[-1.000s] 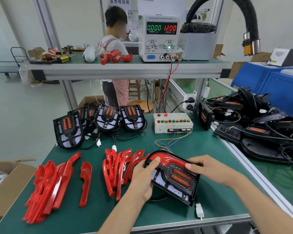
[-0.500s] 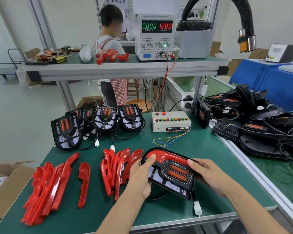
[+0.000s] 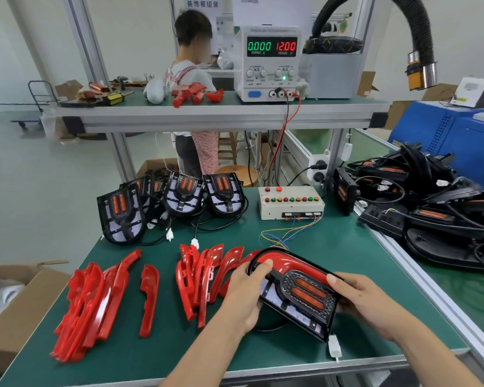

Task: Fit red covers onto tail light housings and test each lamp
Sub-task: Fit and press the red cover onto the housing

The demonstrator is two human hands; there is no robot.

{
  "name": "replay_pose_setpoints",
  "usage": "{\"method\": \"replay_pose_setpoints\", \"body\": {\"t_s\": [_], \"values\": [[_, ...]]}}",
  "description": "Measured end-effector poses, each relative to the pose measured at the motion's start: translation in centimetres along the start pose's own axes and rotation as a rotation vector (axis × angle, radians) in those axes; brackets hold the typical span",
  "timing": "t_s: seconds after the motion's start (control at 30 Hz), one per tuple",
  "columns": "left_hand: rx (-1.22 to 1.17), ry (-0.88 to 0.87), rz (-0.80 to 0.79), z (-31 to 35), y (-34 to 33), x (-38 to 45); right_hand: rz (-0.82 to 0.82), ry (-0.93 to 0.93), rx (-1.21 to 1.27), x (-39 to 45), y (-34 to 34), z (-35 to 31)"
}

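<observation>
A black tail light housing (image 3: 305, 296) with two orange lenses is held tilted above the green table (image 3: 333, 247), a red cover (image 3: 288, 261) along its upper edge. My left hand (image 3: 243, 294) grips its left end, thumb pressing on the red cover. My right hand (image 3: 372, 305) grips the right side, thumb on the cover's far end. Its white connector (image 3: 334, 348) hangs below. Loose red covers lie in a stack (image 3: 204, 277) just left of my left hand and in a pile (image 3: 92, 300) further left. A single cover (image 3: 149, 297) lies between them.
Several bare housings (image 3: 179, 199) stand at the back left. A beige test box (image 3: 289, 202) with coloured buttons sits at the back centre. A power supply (image 3: 268, 61) reading 0.000 and 12.00 stands on the shelf. A heap of black housings (image 3: 430, 208) fills the right bench. A person stands behind the shelf.
Both hands have kept their grip on the housing. My left thumb has slid a little further onto the red cover. The view has shifted slightly.
</observation>
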State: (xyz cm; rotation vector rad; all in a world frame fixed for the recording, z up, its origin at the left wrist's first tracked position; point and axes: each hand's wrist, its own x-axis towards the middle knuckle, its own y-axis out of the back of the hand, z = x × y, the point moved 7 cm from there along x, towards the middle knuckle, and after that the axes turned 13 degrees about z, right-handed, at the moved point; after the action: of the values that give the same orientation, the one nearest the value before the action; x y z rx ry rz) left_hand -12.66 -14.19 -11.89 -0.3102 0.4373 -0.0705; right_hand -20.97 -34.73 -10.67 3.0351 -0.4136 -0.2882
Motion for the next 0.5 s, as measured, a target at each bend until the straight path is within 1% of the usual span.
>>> {"method": "replay_pose_setpoints", "body": {"t_s": [0.1,0.2,0.27,0.33,0.4,0.43,0.5], "values": [[0.065,-0.027,0.084,-0.1,0.6,-0.3,0.013,-0.028,0.029,-0.5,0.3,0.4],[0.329,-0.254,0.144,1.8,1.8,-1.3,0.046,-0.051,0.035,-0.5,0.2,0.6],[0.426,-0.418,0.19,3.7,2.8,-2.3,0.082,-0.062,0.026,-0.4,0.0,0.7],[0.539,-0.603,0.314,6.1,5.0,-3.7,0.128,-0.07,0.046,-0.3,0.0,0.8],[0.721,-0.765,0.469,8.6,7.9,-4.8,0.168,-0.065,0.023,-0.2,0.0,0.9],[0.853,-0.802,0.546,9.7,9.6,-5.0,0.181,-0.058,-0.009,-0.1,-0.1,0.9],[1.13,-0.76,0.667,11.4,13.0,-4.6,0.196,-0.037,-0.076,0.1,-0.3,0.8]]}}
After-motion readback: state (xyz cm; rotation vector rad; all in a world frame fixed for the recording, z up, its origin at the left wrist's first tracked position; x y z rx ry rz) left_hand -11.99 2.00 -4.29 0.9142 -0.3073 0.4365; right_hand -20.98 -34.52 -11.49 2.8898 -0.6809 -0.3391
